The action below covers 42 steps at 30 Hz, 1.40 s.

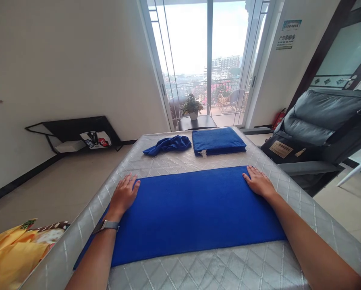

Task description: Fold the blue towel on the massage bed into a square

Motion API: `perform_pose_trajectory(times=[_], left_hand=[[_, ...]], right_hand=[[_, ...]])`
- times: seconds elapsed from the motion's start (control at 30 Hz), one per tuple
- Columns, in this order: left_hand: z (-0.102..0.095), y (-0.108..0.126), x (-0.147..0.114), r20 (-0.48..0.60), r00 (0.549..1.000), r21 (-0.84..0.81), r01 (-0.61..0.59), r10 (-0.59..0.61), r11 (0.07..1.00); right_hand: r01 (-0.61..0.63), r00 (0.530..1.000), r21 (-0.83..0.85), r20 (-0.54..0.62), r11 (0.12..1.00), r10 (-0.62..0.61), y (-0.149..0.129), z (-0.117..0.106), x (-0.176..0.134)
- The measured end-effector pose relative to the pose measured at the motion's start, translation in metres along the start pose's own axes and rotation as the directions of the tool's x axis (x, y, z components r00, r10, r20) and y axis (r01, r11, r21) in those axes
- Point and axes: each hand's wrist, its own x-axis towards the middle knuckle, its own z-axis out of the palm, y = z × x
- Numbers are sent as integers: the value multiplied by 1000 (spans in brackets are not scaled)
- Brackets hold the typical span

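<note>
A blue towel (192,209) lies spread flat across the quilted silver table cover (210,270). My left hand (125,192) rests flat on its far left corner, fingers stretched out, a watch on that wrist. On the far right corner lies my right hand (257,180), palm down with fingers extended. Neither hand grips anything. Beyond the spread towel, a crumpled blue towel (170,145) sits at the left. Beside it, to the right, is a stack of folded blue towels (218,141) with a small white label at its front edge.
A dark recliner (316,117) with a black bag (286,151) stands along the right side. Behind the table, a potted plant (193,108) is on a chair before the sliding glass door. A black rack (74,135) leans near the left wall; yellow patterned cloth (20,257) is at lower left.
</note>
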Motion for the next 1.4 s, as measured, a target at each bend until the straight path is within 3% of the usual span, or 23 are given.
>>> perform_pose_trajectory(times=[0.13,0.3,0.37,0.47,0.63,0.87,1.03,1.2,1.4], left_hand=[[-4,76,-5,39,986,-179,-153,162,972],[10,174,-6,173,888,-287,-368,426,884],[19,196,-1,224,863,-288,-386,454,876],[29,204,5,302,865,-250,-334,401,909],[29,164,5,317,904,-131,-258,287,957],[12,46,-3,351,935,39,-58,40,998],[16,-22,-6,317,944,83,72,-95,994],[26,-53,-7,243,963,87,97,-116,991],[27,-57,-8,197,968,80,144,-157,986]], right_hand=[[-9,1000,19,0,1000,9,-2,-2,-2],[-8,1000,31,-16,999,9,-2,-1,-2],[-5,1000,32,-19,999,6,-2,-1,-2],[-1,1000,29,-20,1000,2,-2,-1,-3],[5,1000,34,-27,999,-4,-4,-4,-5],[-10,999,25,-32,1000,11,-4,-3,-4],[-4,1000,25,-31,1000,4,-3,-2,-3],[2,1000,9,-19,1000,-2,2,1,0],[48,996,-26,-76,999,-50,3,0,0]])
